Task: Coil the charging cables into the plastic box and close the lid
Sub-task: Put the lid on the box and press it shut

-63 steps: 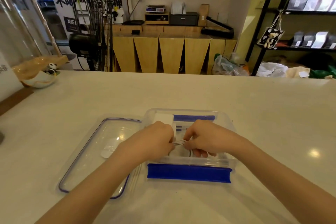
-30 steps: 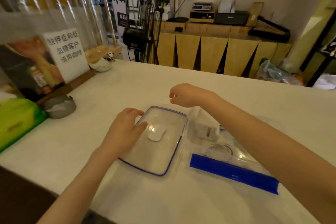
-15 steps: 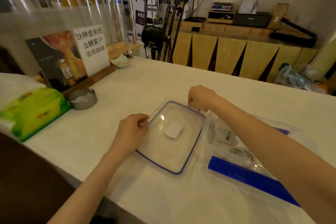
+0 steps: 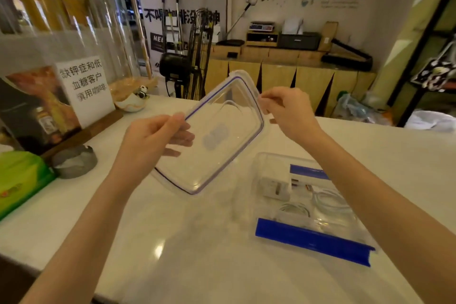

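Left hand (image 4: 150, 140) and right hand (image 4: 286, 108) pinch the clear lid (image 4: 222, 155) at opposite edges, tilted, ready to cover the box (image 4: 271, 163) at 4 o'clock.

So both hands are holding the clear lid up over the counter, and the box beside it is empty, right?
Not quite: the box is not empty. The head view shows coiled white cables and a white charger inside it. The rest is right: the left hand and right hand hold the lid above the counter.
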Motion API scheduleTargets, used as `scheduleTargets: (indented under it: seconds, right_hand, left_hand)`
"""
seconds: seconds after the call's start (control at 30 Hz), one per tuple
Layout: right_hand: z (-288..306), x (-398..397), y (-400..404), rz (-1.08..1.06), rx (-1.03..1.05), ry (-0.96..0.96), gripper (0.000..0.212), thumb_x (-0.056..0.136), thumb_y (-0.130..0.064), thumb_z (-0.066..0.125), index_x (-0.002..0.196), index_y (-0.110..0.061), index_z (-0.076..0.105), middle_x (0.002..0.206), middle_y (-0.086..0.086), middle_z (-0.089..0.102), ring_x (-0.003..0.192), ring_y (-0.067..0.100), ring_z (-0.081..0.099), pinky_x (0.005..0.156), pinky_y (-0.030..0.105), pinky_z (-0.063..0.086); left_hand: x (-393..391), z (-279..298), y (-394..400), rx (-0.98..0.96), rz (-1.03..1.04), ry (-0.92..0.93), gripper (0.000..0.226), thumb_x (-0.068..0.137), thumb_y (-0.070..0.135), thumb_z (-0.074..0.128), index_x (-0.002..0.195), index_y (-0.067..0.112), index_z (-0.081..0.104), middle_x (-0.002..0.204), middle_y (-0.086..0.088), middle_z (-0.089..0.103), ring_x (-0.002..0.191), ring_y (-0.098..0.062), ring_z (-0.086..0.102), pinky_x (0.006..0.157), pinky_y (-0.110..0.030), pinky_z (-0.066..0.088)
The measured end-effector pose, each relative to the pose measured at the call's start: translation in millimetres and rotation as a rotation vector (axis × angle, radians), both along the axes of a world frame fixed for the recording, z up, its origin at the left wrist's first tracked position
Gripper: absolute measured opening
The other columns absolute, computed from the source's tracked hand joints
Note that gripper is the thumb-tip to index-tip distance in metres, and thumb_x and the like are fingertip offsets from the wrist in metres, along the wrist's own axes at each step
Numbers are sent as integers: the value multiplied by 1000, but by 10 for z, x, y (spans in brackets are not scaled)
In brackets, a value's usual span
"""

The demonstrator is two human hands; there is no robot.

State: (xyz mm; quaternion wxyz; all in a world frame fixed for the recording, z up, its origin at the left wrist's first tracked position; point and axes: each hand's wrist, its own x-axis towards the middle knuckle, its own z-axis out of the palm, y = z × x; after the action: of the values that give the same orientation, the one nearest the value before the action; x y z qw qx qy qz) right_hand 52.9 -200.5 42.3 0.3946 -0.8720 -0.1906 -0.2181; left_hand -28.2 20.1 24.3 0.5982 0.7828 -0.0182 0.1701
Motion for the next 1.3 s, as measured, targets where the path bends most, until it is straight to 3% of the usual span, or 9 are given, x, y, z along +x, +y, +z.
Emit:
scheduleTargets:
  seconds: [0.13,0.27,0.37,0.53,0.6,0.73,0.93,1.07,1.3]
  right_hand:
    - [118,-251,-412,-93,158,-107,17,89,-19,53,99,-14,66,90,1,65,86,20,62,81,42,54]
    - [119,-513,-804,-75,386,-8,34,94,-17,42,79,-37,64,85,-13,65,86,5,61,86,31,53]
    - [60,-771,-1012,-65,675,113,45,96,-30,34,66,-33,68,73,-17,70,87,2,62,91,28,48]
    - [-256,-1084,-1224,-89,737,217,36,92,-38,34,81,-20,62,78,-14,70,86,3,64,77,22,46]
    - [-440,-1166,-1264,-157,641,202,19,90,-28,46,91,-15,60,86,-15,62,86,-2,62,65,8,47]
    - [-790,-1271,-1343,-186,591,219,23,83,-15,59,104,-7,54,101,-24,54,79,-24,55,53,4,46]
    - [-1027,-1388,-1401,-253,543,198,29,70,-40,68,94,-25,59,114,-24,56,105,-12,53,77,9,46]
    - [-1009,-1418,-1341,-230,559,193,19,81,-22,62,98,-15,56,107,-22,55,90,-19,55,56,4,46]
    - [-1024,-1470,-1272,-294,511,256,33,68,-47,54,97,-32,51,123,-9,52,112,14,50,59,8,51]
  left_hand:
    - [-37,180,-315,188,-131,-194,32,80,47,47,91,24,66,83,9,74,79,-6,68,64,-18,55]
    - [-82,162,-645,460,-237,-463,30,82,45,44,101,27,59,86,19,64,82,5,61,67,-8,48]
    - [-95,61,-858,638,-302,-579,48,84,54,39,109,19,59,92,9,66,88,5,56,68,-2,45]
    - [-79,-205,-1119,985,-341,-705,49,89,48,37,104,11,66,102,-5,72,96,-14,64,85,-24,41]
    - [-72,-323,-1209,1032,-376,-732,44,88,43,42,103,10,66,101,-6,73,95,-17,66,84,-26,44]
    - [-63,-488,-1300,1000,-445,-742,41,86,40,45,102,10,67,101,-4,73,98,-13,61,84,-23,45]
    - [-49,-679,-1289,766,-544,-603,46,84,50,46,101,14,69,104,4,71,103,-3,54,86,-22,46]
    - [-45,-691,-1258,723,-544,-582,47,83,52,47,101,15,69,105,7,69,103,0,54,87,-18,45]
    - [-58,-703,-1209,724,-539,-585,45,80,50,52,103,15,68,109,14,62,106,-1,53,92,-16,42]
